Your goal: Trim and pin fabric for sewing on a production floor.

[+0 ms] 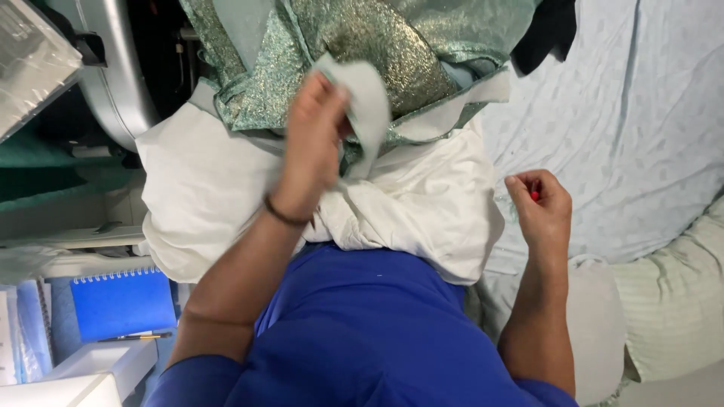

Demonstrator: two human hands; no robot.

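My left hand (315, 143), with a dark band at the wrist, is raised and shut on a pale green strip of cloth (369, 98). The strip belongs to a glittery green fabric (377, 38) lying over a bundle of white cloth (422, 203) on my lap. Off to the right, my right hand (541, 207) is closed in a fist around a small red thing (535, 195), apart from the fabric and above the pale blue sheet (641, 113). What the red thing is cannot be made out. My blue garment (369, 332) fills the bottom middle.
A silver machine body (117, 75) stands at the top left. At the lower left lies a blue spiral notebook (124, 301) with a pen (132, 337) and white boxes (83, 373). A pale green striped cushion (675, 301) is at the right. Black cloth (547, 30) hangs at the top.
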